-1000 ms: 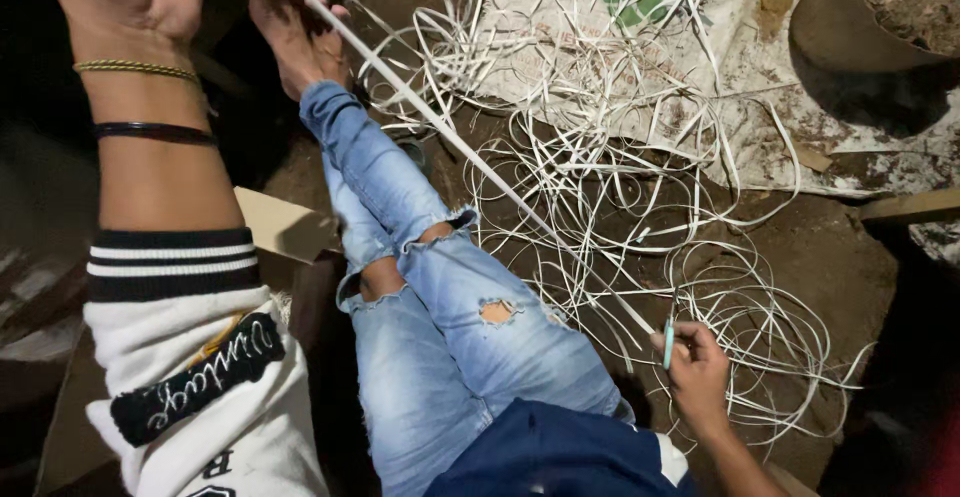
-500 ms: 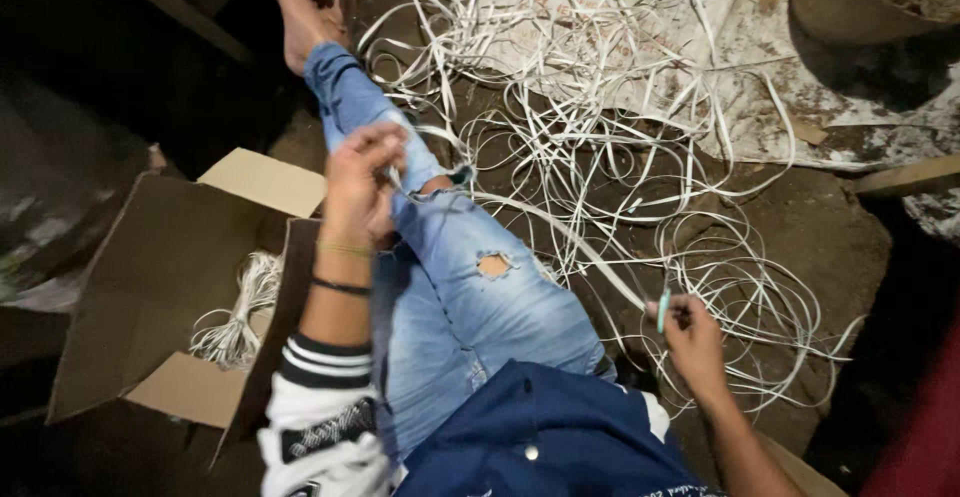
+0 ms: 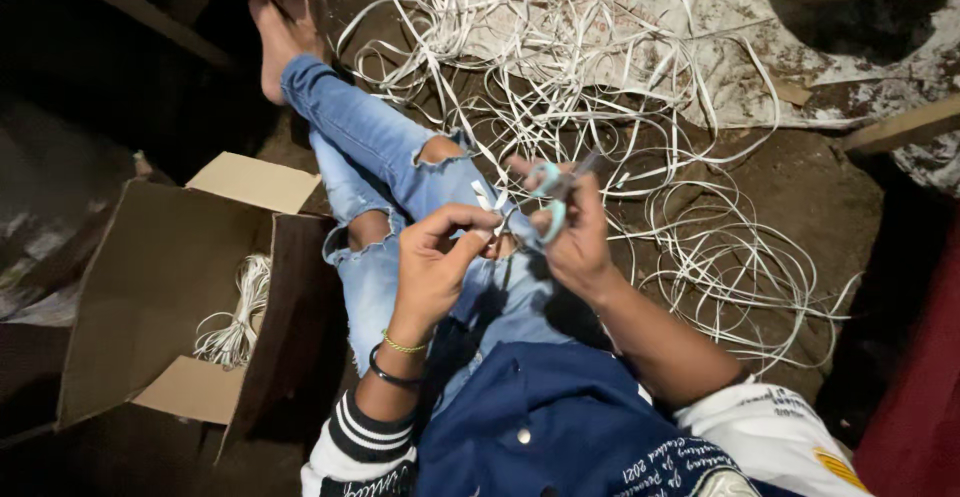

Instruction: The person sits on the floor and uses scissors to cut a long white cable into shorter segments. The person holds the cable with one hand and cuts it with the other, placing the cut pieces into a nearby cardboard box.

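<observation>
I sit on the dirt ground with my legs in torn blue jeans (image 3: 385, 162) stretched out. My left hand (image 3: 437, 262) pinches the end of a thin white strip (image 3: 487, 200) over my lap. My right hand (image 3: 572, 232) holds small light-blue-handled scissors (image 3: 552, 192) right beside that strip, fingers through the handles. Both hands meet close together above my thighs. A large tangle of white strips (image 3: 590, 87) lies on the ground ahead and to the right.
An open cardboard box (image 3: 170, 287) stands at my left with a bundle of cut white strips (image 3: 238, 322) inside. A dirty white sheet (image 3: 800, 47) covers the ground at the far right. A wooden plank (image 3: 905, 127) lies at the right edge.
My left hand came down from high at the left to my lap. My right hand rose from the ground at the right with the scissors and met it.
</observation>
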